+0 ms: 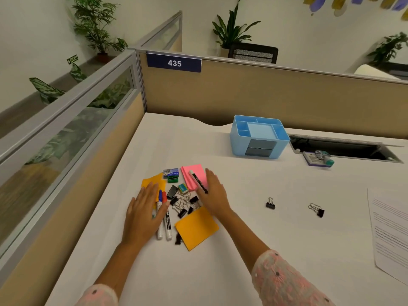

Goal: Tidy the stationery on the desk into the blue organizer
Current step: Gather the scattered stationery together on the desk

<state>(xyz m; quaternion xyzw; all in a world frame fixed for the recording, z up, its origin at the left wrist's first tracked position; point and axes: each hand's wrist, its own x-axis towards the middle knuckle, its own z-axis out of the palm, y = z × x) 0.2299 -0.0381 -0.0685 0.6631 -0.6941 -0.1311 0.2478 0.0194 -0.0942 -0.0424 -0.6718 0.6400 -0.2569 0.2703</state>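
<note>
The person has both hands flat over a heap of stationery on the white desk (pixel 254 217). The left hand (pixel 144 212) lies with straight fingers on two white markers (pixel 164 219), one with a blue cap and one with a red cap, and its fingertips reach an orange sticky pad (pixel 152 181). It grasps nothing. The right hand (pixel 215 192) is also released, fingers straight, and it rests at the edge of a pink sticky pad (pixel 194 174), just beside a black marker (pixel 198 181) that lies across this pad.

Between the hands there is a cluster of black binder clips (pixel 182 203), a small green sharpener (pixel 173 179), a box of staples (pixel 170 172) and a small eraser (pixel 183 188), though this last one is a little blurred. A second orange sticky pad (pixel 196 227) lies near the right wrist.

The blue organizer (pixel 258 138) stands farther back on the desk, near the beige partition (pixel 287 96), well apart from the heap. Its top compartments look empty except for a pale blue pad in the middle one.

To the right, two single binder clips (pixel 270 203) lie apart from the heap, and printed paper sheets (pixel 390 230) lie at the right edge.
</note>
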